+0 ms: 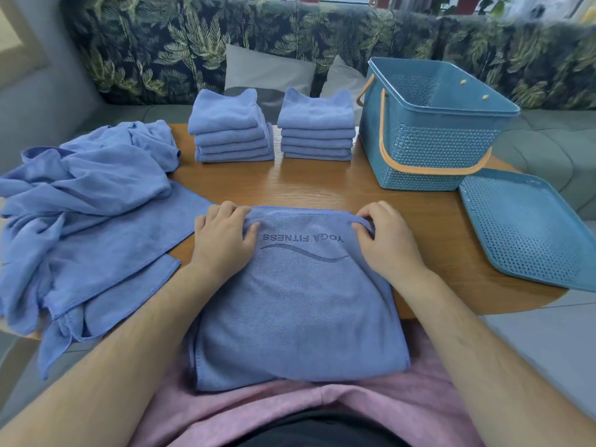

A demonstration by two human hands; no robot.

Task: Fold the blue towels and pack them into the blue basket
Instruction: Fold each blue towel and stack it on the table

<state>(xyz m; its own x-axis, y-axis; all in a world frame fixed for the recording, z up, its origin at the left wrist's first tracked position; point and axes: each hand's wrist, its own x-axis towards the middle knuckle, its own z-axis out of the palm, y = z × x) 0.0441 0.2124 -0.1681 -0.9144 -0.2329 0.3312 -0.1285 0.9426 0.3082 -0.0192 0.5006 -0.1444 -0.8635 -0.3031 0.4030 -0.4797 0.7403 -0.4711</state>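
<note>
Head view: at lower centre of the frame a blue towel [300,301] printed YOGA FITNESS lies on the wooden table [322,185], its near end hanging over the edge onto the person's lap. The left hand [222,233] grips its far left corner, fingers curled over the edge; the right hand [387,240] pinches the far right corner. At upper centre a stack of folded towels [230,133] stands beside a second stack [317,130]. The blue basket [432,130] stands open-topped at upper right, its lid [529,230] flat just below it. A loose heap of towels [90,214] fills the left
</note>
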